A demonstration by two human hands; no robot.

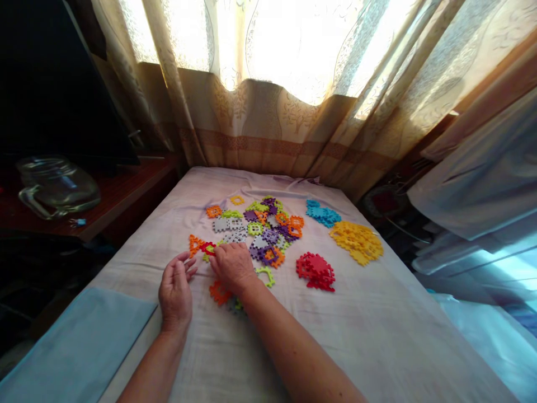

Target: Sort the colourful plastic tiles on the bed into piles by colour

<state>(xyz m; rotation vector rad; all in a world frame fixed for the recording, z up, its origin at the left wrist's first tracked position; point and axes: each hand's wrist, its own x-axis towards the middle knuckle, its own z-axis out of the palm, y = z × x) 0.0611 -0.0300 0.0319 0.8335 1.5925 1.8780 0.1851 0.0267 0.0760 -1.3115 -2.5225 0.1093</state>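
My right hand (233,267) reaches across the near left part of a mixed pile, its fingers closed on a small red interlocking plastic piece (207,247). My left hand (175,288) is beside it, fingers loosely bent and apart, with nothing visible in them. An orange triangular piece (195,245) lies just beyond the left fingertips. The mixed pile holds grey pieces (226,224), purple pieces (271,238), lime green and orange ones. Another orange piece (218,293) lies partly hidden under my right hand.
Sorted heaps of red pieces (315,271), yellow pieces (356,242) and blue pieces (322,213) lie to the right on the sheet-covered surface (361,330). A light blue cloth (79,341) covers the near left corner. A glass jug (59,187) stands on the side table.
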